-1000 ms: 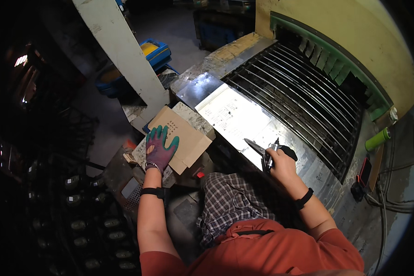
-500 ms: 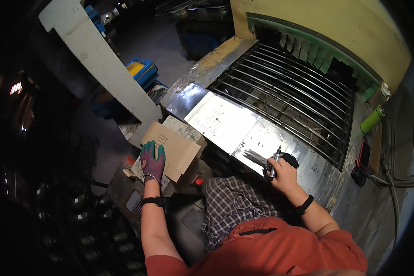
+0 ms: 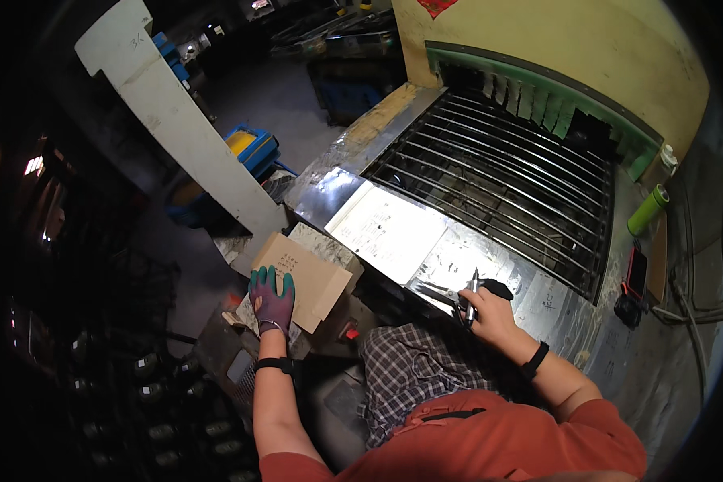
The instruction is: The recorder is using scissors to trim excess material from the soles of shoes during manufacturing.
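Note:
My left hand (image 3: 273,304), in a purple and green work glove, lies with fingers spread on a brown cardboard piece (image 3: 320,283) that bears handwritten marks. The cardboard rests on a block-like support at the left of the metal counter. My right hand (image 3: 488,313) is bare and closed around a marker pen (image 3: 473,299), held nearly upright with its tip pointing away from me. Beside that hand, a black crumpled item (image 3: 500,290) sits on the counter, its kind unclear. A dark metal tool (image 3: 438,291) lies just left of the pen, partly hidden by my fingers.
White paper sheets (image 3: 386,229) lie on the metal counter (image 3: 550,301). Behind them, a bed of metal rollers (image 3: 506,173) leads to a green-framed opening with hanging flaps. A green bottle (image 3: 648,210) and a red-edged black device (image 3: 635,277) stand at right. A pale post (image 3: 181,112) rises at left.
The view has shifted slightly, so the scene sits lower. The marker pen stands a little more upright in my right hand. My left hand stays on the cardboard.

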{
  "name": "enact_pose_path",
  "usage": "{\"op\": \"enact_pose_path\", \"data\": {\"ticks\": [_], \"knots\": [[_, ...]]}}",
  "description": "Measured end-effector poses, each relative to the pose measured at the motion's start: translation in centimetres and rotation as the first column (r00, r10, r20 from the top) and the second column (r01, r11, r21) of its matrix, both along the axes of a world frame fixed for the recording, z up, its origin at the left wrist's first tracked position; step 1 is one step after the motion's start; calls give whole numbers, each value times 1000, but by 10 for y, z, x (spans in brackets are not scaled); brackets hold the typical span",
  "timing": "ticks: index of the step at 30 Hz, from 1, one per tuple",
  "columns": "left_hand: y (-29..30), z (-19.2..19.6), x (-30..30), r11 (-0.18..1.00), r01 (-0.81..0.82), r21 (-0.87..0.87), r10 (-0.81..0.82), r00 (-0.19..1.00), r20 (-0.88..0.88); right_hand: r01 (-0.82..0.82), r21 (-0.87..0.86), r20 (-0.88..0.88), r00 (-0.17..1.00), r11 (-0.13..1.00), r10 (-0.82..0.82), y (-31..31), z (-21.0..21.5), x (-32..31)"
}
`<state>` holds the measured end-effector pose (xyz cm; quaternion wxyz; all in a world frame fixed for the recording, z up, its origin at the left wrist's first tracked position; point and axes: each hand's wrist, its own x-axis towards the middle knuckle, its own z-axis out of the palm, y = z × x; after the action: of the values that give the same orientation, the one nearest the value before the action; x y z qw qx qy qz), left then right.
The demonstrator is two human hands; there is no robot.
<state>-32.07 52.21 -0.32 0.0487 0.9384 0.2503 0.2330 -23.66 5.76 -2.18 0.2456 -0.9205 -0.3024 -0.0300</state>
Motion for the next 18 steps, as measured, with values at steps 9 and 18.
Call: {"op": "enact_pose_path", "data": {"ticks": [9,18], "knots": [[3,1,4,999,0,-46,-1,999,-33,-176,-47,0,984,983,176,77,16,62],[-4,4,2,996,-36,-76,30,997,-68,-253,-187,15,965,949,260,145,17,102]]}}
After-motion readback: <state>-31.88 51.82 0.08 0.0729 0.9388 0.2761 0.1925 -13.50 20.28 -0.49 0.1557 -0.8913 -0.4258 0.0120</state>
